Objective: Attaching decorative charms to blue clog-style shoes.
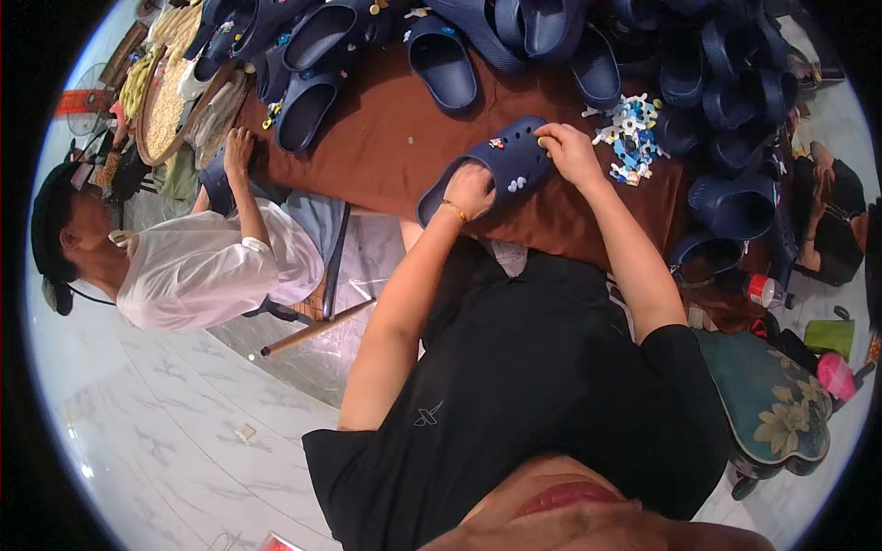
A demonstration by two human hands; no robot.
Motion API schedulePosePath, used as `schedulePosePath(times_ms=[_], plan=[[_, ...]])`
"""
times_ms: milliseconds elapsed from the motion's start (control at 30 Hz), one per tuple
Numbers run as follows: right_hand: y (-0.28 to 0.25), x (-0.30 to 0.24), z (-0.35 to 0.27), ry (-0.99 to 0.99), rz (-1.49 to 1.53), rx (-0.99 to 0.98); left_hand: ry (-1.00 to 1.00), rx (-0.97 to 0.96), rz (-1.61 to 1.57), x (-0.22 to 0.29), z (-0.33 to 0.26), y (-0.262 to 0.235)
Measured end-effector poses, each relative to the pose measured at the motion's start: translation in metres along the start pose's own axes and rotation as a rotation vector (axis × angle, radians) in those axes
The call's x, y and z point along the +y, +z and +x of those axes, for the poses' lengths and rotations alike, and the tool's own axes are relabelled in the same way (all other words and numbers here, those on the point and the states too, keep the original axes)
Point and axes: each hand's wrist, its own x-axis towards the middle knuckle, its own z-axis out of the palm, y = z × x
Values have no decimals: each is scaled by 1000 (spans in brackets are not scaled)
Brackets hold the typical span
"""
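A navy clog with round holes lies at the near edge of the brown-covered table. My left hand reaches through its opening and grips it from inside, the fingertips hidden under the upper. At the toe end, my right hand pinches a small yellow shoe charm against the clog's upper. A red-and-white charm and pale purple charms sit on the same upper. Just right of my right hand is a pile of blue, white and black charms.
Many navy clogs crowd the table's far side, and more clogs stand along its right. At left a person in a white shirt handles another clog. A cushioned stool stands at lower right, near a bottle.
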Motion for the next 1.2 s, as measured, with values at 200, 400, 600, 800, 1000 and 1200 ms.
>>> schedulePosePath(times_ms=[200, 400, 600, 800, 1000, 1200], plan=[[-4, -3, 11, -164, -132, 72, 49, 76, 33, -4, 13, -7], [-1, -7, 23, -78, -170, 45, -23, -82, -43, 4, 15, -28], [-16, -15, 39, 65, -401, -220, 25, -81, -27, 6, 9, -11], [-7, -8, 48, 107, -364, -235, 23, -77, -13, 2, 10, -9], [14, -13, 18, 18, -366, 184, 41, -16, 0, -1, 11, -6], [-6, -24, 6, -328, -475, 76, 22, -72, -2, 2, 13, -15]])
